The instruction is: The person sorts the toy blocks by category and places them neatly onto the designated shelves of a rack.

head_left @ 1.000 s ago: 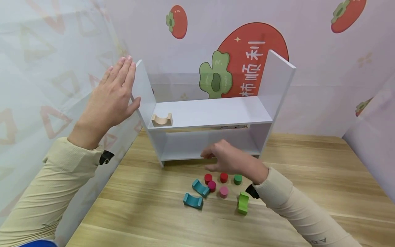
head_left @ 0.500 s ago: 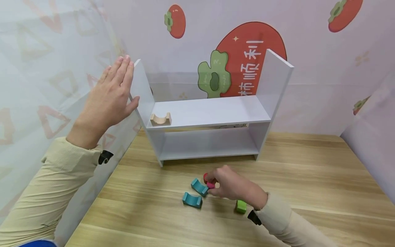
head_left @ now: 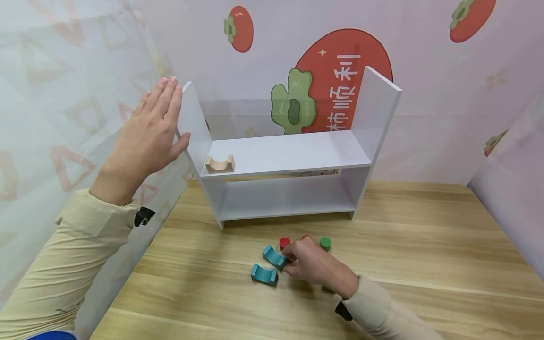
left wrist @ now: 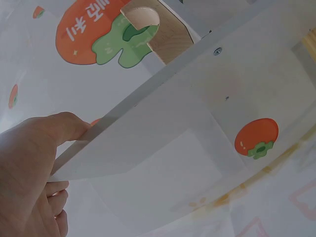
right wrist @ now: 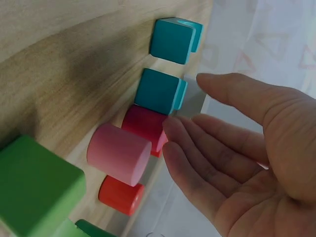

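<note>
My left hand (head_left: 148, 127) holds the left side panel of a white two-tier shelf (head_left: 293, 153); in the left wrist view the thumb lies on one face and the fingers on the other. Low over a group of small blocks, my right hand (head_left: 316, 262) has its thumb apart from its fingers, nothing between them. Its fingertips are close by a magenta cylinder (right wrist: 143, 126) and a teal notched block (right wrist: 157, 90). A pink cylinder (right wrist: 118, 153) stands beside the magenta one. Red (head_left: 284, 243) and green (head_left: 325, 243) cylinders stand nearer the shelf.
On the upper shelf's left end sits a beige notched block (head_left: 219, 164). A second teal notched block (head_left: 264, 275) lies nearer me. The light-green block (right wrist: 39, 187) is mostly covered by my right arm in the head view. Patterned cloth walls surround the wooden table (head_left: 425, 245).
My right hand has come down from in front of the lower shelf to the blocks, covering several of them in the head view. The left hand keeps its place on the panel.
</note>
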`<state>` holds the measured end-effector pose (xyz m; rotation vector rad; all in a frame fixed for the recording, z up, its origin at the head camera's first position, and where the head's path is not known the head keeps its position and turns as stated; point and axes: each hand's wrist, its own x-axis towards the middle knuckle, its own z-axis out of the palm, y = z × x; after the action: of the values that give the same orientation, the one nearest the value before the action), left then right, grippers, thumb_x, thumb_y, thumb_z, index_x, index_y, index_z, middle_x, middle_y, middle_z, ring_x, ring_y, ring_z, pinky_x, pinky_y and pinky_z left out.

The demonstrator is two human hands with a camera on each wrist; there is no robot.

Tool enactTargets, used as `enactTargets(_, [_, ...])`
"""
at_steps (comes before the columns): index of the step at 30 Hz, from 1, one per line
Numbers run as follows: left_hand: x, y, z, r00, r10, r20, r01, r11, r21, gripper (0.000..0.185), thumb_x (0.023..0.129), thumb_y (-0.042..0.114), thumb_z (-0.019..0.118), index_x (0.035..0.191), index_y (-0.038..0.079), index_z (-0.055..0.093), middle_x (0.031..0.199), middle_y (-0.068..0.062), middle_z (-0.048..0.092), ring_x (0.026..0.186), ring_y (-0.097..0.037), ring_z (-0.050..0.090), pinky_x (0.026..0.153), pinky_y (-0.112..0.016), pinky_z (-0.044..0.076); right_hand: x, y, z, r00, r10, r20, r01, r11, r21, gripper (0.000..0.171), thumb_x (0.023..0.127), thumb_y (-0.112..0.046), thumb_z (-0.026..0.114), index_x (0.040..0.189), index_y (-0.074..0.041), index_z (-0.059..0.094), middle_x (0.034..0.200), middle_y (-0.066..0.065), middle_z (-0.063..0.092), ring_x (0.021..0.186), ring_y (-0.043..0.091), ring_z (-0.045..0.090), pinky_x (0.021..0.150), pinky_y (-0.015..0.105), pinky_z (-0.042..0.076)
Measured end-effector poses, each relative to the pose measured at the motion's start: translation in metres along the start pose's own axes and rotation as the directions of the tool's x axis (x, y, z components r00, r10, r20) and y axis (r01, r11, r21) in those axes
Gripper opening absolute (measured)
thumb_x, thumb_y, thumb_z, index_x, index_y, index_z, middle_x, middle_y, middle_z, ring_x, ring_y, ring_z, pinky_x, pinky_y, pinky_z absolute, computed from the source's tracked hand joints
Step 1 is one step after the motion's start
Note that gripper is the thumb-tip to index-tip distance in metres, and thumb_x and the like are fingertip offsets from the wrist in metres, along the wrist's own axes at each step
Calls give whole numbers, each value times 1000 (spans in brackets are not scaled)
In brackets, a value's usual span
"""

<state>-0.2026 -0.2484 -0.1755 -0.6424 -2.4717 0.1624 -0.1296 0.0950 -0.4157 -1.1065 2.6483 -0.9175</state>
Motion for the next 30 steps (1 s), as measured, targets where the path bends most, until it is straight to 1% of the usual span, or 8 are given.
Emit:
enactTargets(3, [0,0,1,1000,3,-8,-3,1000,-2,89,97,18,67,165,-10,16,175,-26,16,165,-41,15,134,-59,17,2,-1,1,1000,28,0,-28,1000,-4,25,88,-2,79,73,-11,62,70,-3,61,61,-1,41,54,12,39])
enactTargets(4, [0,0,1,1000,5,-11,-5,1000,-1,89,96,18,67,165,-10,16,175,-26,17,165,-41,15,134,-60,17,2,-1,2,999,33,-3,-33,999,-6,24,88,-2,79,73,-11,63,69,-4,60,60,-2,40,53,12,38])
enactTargets(8, [1,-1,1,1000,5,-16,-5,1000,1,89,96,18,67,165,-9,16,175,-26,18,165,-41,16,133,-60,19,3,-1,3,999,40,-15,-40,999,-17,18,87,-2,80,76,-10,68,69,-6,59,60,-3,40,52,11,37])
enactTargets(12, [1,0,1,1000,7,-17,-7,1000,1,89,96,18,67,165,-9,16,175,-26,18,165,-41,16,133,-59,18,2,-1,4,999,41,-22,-41,999,-16,17,87,-1,80,77,-9,69,66,-6,52,57,-3,37,50,12,32])
enactTargets(16, [2,0,0,1000,6,-11,-6,1000,5,90,97,19,67,165,-9,16,175,-26,18,165,-41,16,133,-59,18,2,2,6,999,49,-17,-50,999,-17,13,87,-1,80,79,-7,71,66,-6,49,57,-2,37,50,12,31])
enactTargets(21, [2,0,0,1000,1,-1,-1,1000,6,89,97,18,66,165,-9,15,175,-27,17,165,-41,15,133,-60,18,5,5,11,997,76,-24,-76,996,-39,18,87,-3,81,76,-9,68,63,-9,42,55,-1,35,48,13,27])
enactTargets(25, [2,0,0,1000,2,-5,-2,1000,1,89,97,18,67,165,-9,16,175,-27,18,165,-41,16,133,-60,18,9,4,16,995,89,-38,-91,995,-50,19,87,-6,84,76,-9,69,62,-10,43,53,-1,36,47,12,31])
enactTargets(30, [2,0,0,1000,3,-5,-3,1000,-4,89,97,18,67,165,-9,16,175,-27,18,165,-41,16,134,-59,17,14,1,25,986,162,-29,-164,982,-92,18,87,-10,85,78,-6,70,62,-8,41,53,2,40,48,12,37])
